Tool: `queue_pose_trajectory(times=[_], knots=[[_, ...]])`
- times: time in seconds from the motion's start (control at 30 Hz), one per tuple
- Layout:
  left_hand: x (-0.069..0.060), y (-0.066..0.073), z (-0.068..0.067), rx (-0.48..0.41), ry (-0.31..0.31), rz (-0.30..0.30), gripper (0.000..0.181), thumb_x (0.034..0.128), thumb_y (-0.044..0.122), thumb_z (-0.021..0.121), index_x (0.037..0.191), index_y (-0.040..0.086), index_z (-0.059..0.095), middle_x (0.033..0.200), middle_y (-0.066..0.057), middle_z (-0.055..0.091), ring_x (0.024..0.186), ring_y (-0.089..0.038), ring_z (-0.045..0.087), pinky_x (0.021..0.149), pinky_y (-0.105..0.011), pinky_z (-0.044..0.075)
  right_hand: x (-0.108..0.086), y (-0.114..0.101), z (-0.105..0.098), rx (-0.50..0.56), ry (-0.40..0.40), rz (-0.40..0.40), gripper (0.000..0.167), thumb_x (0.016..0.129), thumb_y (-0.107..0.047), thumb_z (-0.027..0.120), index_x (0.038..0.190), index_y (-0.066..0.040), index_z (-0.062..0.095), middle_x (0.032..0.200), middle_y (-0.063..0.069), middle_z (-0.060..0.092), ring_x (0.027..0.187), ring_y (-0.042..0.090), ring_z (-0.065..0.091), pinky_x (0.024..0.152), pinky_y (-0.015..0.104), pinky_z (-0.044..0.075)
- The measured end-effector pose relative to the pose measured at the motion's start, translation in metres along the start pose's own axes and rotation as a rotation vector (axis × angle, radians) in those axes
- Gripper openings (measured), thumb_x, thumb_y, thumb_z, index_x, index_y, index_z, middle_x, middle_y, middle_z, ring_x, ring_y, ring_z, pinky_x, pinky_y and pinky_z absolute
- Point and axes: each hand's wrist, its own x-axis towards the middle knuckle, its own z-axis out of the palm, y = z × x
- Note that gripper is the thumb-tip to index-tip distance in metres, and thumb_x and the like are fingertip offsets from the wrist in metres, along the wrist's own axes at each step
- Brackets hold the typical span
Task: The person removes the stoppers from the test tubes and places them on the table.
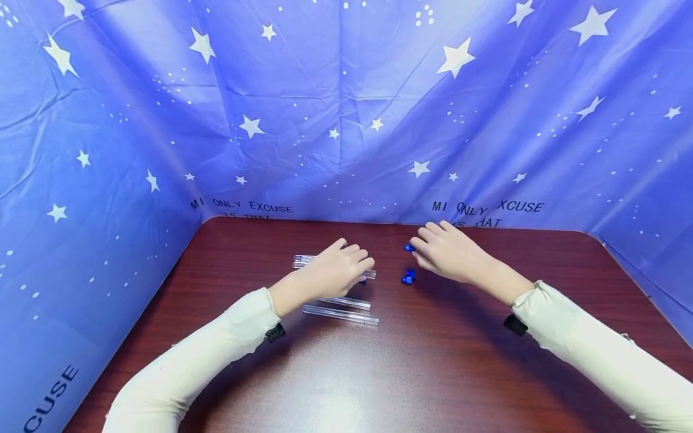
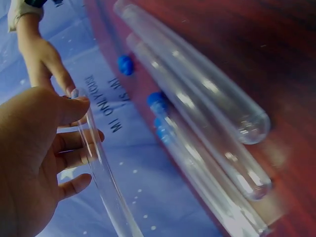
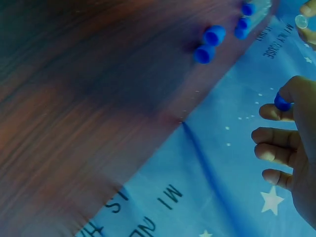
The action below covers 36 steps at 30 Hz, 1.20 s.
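A dark red-brown wooden table [image 1: 433, 373] fills the lower half of the head view, its grain showing and a pale glare spreading at bottom centre. Blue-violet cloth [image 1: 303, 78] surrounds it at the back and both sides, creased and printed with white stars, dots and black lettering [image 1: 243, 206] just above the table's far edge.

Near the frame's centre, the left hand [image 1: 337, 272] pinches a clear tube [image 2: 107, 182] near one end between thumb and fingers, the remaining fingers loosely bent. Right of centre, the right hand [image 1: 452, 252] pinches a small blue cap [image 3: 282, 102] between thumb and forefinger, its other fingers loosely curled.

Two loose caps [image 3: 204, 54] sit together on the wood, just right of centre in the head view. Two clear tubes [image 1: 341, 314] lie below the left hand; two capped tubes [image 2: 207, 182] lie partly hidden behind it.
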Motion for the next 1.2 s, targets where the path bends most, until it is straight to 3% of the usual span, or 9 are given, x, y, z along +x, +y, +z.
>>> queue_pose_trajectory(times=[0.27,0.53,0.8,1.2], knots=[[-0.003,0.006,0.013,0.01,-0.083,0.024,0.022,0.1025,0.031,0.057,0.119,0.016,0.061,0.109,0.004,0.067,0.104,-0.016,0.061,0.091,-0.039,0.049,-0.009,0.001,0.013,0.023,-0.016,0.002,0.017,0.088,-0.021,0.068,0.086,-0.006,0.06,0.078,0.006,0.057,0.077,0.03,0.054,0.07,0.041,0.044],[-0.002,0.01,0.019,0.052,-0.186,0.042,0.023,0.1028,0.032,0.056,0.12,0.018,0.061,0.11,0.004,0.068,0.106,-0.016,0.062,0.089,-0.036,0.047,-0.019,-0.003,0.024,0.02,-0.13,0.041,0.017,0.09,-0.023,0.069,0.088,-0.008,0.06,0.078,0.005,0.059,0.078,0.027,0.056,0.069,0.04,0.043],[-0.004,0.012,0.021,0.059,-0.212,0.07,0.022,0.1005,0.031,0.06,0.117,0.017,0.064,0.11,0.003,0.071,0.106,-0.017,0.063,0.089,-0.038,0.048,-0.024,-0.007,0.029,0.026,-0.179,0.065,0.018,0.091,-0.022,0.071,0.087,-0.008,0.06,0.077,0.005,0.061,0.078,0.028,0.058,0.069,0.04,0.043],[0.0,0.015,0.02,0.006,-0.298,0.045,0.021,0.0963,0.031,0.067,0.113,0.019,0.069,0.107,0.005,0.074,0.103,-0.015,0.064,0.091,-0.038,0.047,-0.031,-0.009,0.033,0.048,-0.284,0.105,0.016,0.092,-0.022,0.07,0.09,-0.008,0.061,0.08,0.006,0.064,0.08,0.028,0.062,0.071,0.042,0.046]])
